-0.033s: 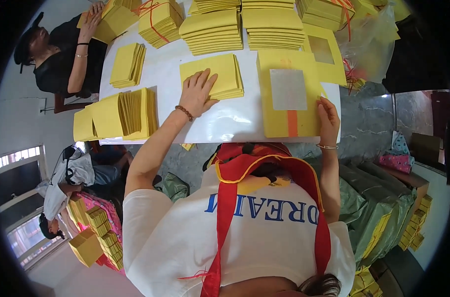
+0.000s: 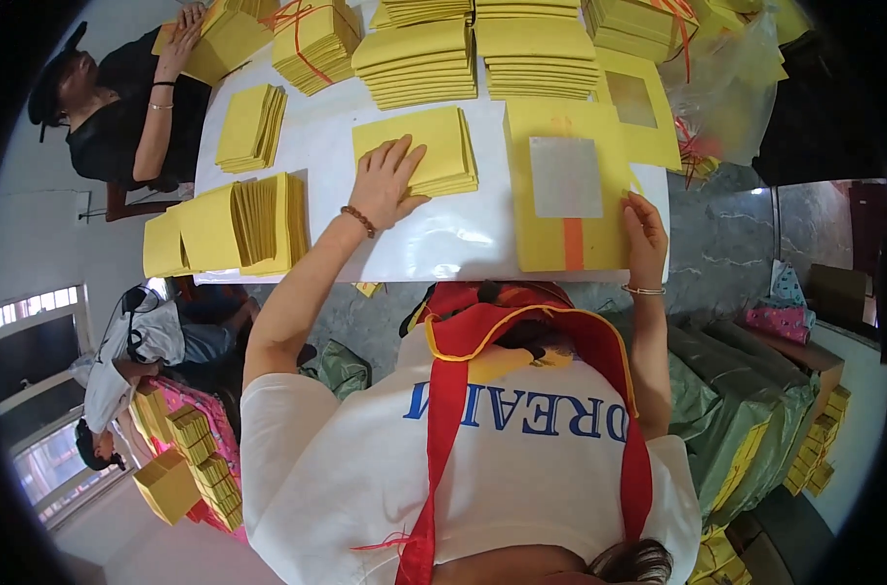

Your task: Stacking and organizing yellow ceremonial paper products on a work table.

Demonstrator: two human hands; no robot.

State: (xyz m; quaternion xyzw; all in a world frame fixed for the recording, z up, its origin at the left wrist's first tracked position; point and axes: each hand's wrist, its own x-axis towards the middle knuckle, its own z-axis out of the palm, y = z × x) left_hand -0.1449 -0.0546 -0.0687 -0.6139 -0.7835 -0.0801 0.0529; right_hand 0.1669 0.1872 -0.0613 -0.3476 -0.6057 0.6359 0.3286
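My left hand (image 2: 387, 183) lies with fingers spread on a small stack of folded yellow paper (image 2: 412, 135) in the middle of the white table. Right of it is a larger flat yellow paper pile (image 2: 541, 239), whose top sheet carries a grey rectangle (image 2: 566, 177) and an orange stripe (image 2: 573, 244). At that pile's right edge, my right hand (image 2: 645, 226) has its fingers bent together, pinching the edge of the yellow paper. The thumb's contact is partly hidden.
Stacked yellow paper bundles (image 2: 414, 63) line the far side of the white table (image 2: 424, 249). More folded stacks (image 2: 253, 224) stand at left. A clear plastic bag (image 2: 741, 88) hangs at far right. A co-worker's hand (image 2: 182, 44) touches paper at far left; another person sits lower left.
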